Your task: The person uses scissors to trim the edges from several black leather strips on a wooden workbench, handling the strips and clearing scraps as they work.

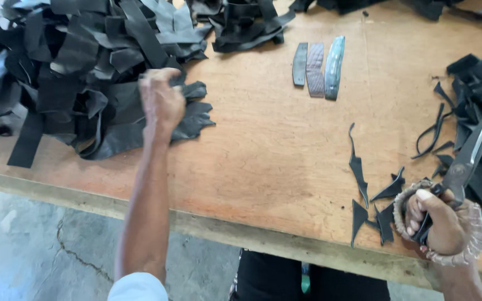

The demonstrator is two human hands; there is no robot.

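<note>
My left hand (162, 101) reaches into a big heap of black leather pieces (68, 72) at the left of the wooden table (263, 145) and its fingers are closed on one of those pieces. My right hand (440, 222) grips large metal scissors (468, 153) by their cord-wrapped handles near the table's front right edge. The blades are closed and point up and to the right. Small black offcuts (372, 203) lie on the table just left of that hand.
Three curved, narrow shaped strips (318, 68), dark grey to bluish, lie side by side at the back centre. More black scraps (478, 106) pile at the right and along the far edge (246, 25). Concrete floor (40, 251) shows below the table's front edge.
</note>
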